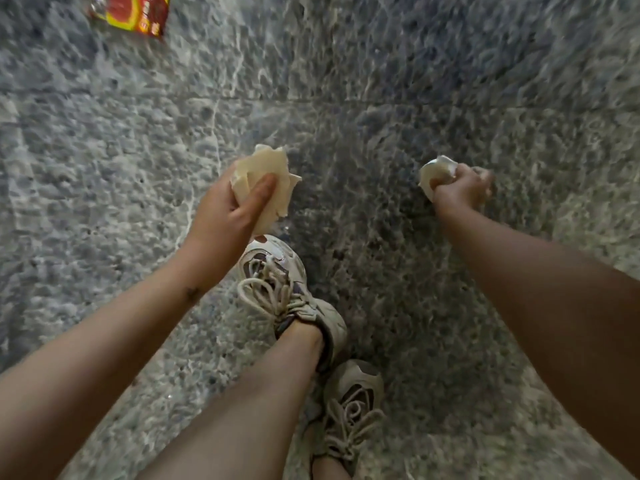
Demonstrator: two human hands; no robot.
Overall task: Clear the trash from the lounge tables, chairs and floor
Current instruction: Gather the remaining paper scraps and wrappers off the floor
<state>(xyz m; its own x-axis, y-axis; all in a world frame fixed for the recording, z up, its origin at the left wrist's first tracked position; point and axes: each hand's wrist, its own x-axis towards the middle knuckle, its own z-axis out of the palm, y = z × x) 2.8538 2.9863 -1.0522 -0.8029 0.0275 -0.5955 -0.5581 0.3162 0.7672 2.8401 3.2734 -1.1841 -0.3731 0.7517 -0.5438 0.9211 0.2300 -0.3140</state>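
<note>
Now | left grip (227,209) holds crumpled paper (268,164) | right grip (464,187) clutches paper wad (437,170) | wrapper (135,12) print unreadable

View straight down onto a grey marbled stone floor (415,81). A beige laced sneaker (277,282) stands mid-frame. Just past its toe, the left hand (225,213) holds a crumpled cream paper (268,164), thumb pressed across it. Well to the right of the sneaker, the right hand (464,188) is fisted around a smaller cream wad (434,171). A second sneaker (349,410) sits behind it. Far ahead and left of it lies a red-and-yellow wrapper (135,12).
</note>
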